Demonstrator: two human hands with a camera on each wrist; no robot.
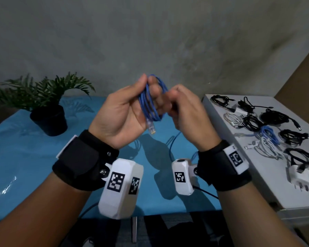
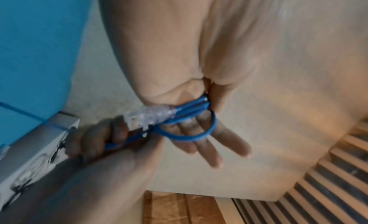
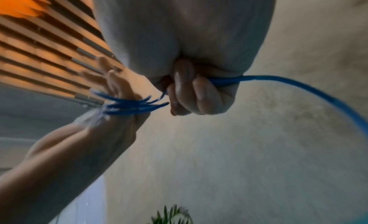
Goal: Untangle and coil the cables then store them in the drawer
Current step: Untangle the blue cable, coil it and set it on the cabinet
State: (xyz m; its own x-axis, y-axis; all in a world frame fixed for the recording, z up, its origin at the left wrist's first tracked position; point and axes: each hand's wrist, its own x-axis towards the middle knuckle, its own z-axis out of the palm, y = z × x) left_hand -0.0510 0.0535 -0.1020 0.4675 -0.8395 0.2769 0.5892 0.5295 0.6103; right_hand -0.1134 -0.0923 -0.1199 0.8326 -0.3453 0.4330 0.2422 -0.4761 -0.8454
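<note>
A blue network cable (image 1: pixel 146 104) is wound in several loops around the straight fingers of my left hand (image 1: pixel 121 111), held up above the blue table (image 1: pixel 25 157). The thumb presses the loops against the palm. Its clear plug (image 1: pixel 151 128) hangs below the palm. In the left wrist view the loops (image 2: pixel 191 136) circle the fingers (image 2: pixel 209 142) beside the plug (image 2: pixel 147 117). My right hand (image 1: pixel 187 111) is closed in a fist on the loose stretch of the same cable (image 3: pixel 278 81), right next to the left fingers. The tail (image 1: pixel 173 143) drops to the table.
A white cabinet top (image 1: pixel 269 175) at the right carries several coiled cables, among them a black coil (image 1: pixel 253 122), a blue coil (image 1: pixel 269 132) and a white charger (image 1: pixel 300 177). A potted plant (image 1: pixel 48 111) stands at the table's back left.
</note>
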